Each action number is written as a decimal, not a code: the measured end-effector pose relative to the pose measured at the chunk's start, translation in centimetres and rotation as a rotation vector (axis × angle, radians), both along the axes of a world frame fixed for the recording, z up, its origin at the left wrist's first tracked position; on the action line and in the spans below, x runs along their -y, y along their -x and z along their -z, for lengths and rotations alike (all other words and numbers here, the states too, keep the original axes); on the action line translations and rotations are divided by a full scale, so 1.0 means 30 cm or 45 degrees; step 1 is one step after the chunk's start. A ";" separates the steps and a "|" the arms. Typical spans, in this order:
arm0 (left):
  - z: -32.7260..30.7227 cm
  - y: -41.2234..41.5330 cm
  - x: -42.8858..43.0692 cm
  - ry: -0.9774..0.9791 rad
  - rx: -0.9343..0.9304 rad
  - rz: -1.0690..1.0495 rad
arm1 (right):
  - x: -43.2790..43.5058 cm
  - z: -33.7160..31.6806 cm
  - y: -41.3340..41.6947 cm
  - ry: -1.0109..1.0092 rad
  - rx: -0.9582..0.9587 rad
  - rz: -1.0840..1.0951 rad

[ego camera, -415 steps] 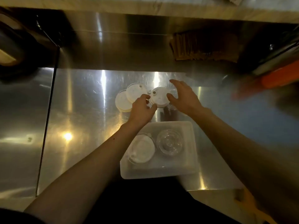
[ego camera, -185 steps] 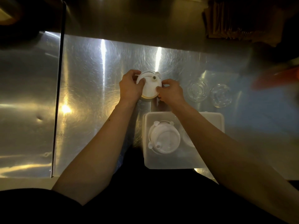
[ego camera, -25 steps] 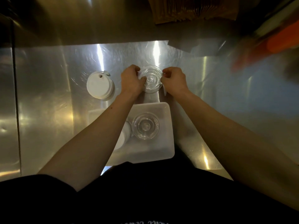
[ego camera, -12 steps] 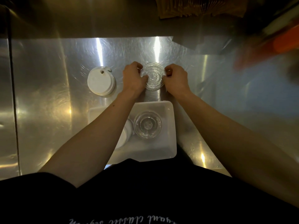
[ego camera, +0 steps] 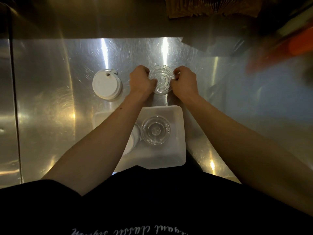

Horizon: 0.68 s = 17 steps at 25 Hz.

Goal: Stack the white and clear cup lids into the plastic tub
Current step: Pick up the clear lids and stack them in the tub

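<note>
Item: small stack of round, ribbed, clear plastic cup lids (ego camera: pixel 161 79), on the brushed steel table (ego camera: pixel 50 92), just beyond the far rim of the tub. It is gripped from both sides: the left hand (ego camera: pixel 140 81) is curled against its left edge, the right hand (ego camera: pixel 184 82) against its right edge, fingers closed on the rim; whether the stack is lifted or resting cannot be told.

Item: rectangular translucent white plastic tub (ego camera: pixel 182 133), near the table's front edge. Held inside: a second stack of clear ribbed lids (ego camera: pixel 155 130) and, to its left, white lids (ego camera: pixel 133 141) largely hidden under the left forearm.

Item: round white plastic cup lid with a sip hole and tab (ego camera: pixel 106 85), on the table left of the left hand, apart from it, not yet stowed.

Handling, as judged: the clear lids are taken to be very light, thin, springy and slick, easily cracked or splayed if squeezed. Hold is best taken at opposite rim edges, low on the stack, so nested lids are kept aligned.
</note>
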<state>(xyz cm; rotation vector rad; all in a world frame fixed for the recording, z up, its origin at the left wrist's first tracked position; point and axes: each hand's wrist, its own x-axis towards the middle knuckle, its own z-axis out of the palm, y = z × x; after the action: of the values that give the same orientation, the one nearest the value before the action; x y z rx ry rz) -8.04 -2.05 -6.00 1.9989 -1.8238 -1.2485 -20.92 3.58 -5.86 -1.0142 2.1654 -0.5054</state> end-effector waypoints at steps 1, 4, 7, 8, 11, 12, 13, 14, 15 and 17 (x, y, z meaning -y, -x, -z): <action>-0.001 -0.001 0.004 -0.020 -0.002 -0.015 | 0.003 -0.008 0.000 -0.019 0.008 0.001; -0.007 -0.005 0.018 -0.060 -0.005 -0.021 | 0.010 -0.024 0.004 -0.080 0.027 0.038; -0.013 -0.010 0.025 -0.089 -0.012 0.022 | 0.018 -0.032 0.006 -0.115 0.060 0.077; -0.009 -0.013 0.026 -0.100 -0.020 0.035 | 0.020 -0.031 0.007 -0.123 0.083 0.090; -0.003 -0.018 0.028 -0.115 -0.076 0.014 | 0.022 -0.029 0.011 -0.145 0.170 0.129; -0.002 -0.020 0.027 -0.126 -0.101 -0.017 | 0.021 -0.027 0.014 -0.137 0.209 0.142; -0.003 -0.024 0.028 -0.136 -0.119 -0.037 | 0.019 -0.026 0.015 -0.122 0.250 0.156; -0.007 -0.026 0.027 -0.138 -0.138 -0.051 | 0.018 -0.025 0.016 -0.112 0.286 0.173; -0.008 -0.029 0.029 -0.137 -0.153 -0.064 | 0.017 -0.025 0.017 -0.105 0.318 0.194; -0.016 -0.036 0.028 -0.121 -0.187 -0.086 | 0.010 -0.025 0.019 -0.078 0.387 0.261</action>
<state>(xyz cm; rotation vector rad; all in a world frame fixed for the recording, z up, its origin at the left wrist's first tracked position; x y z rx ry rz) -6.96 -2.88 -5.51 1.9409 -1.6453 -1.4454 -21.49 3.29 -5.12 -0.6384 2.0054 -0.6399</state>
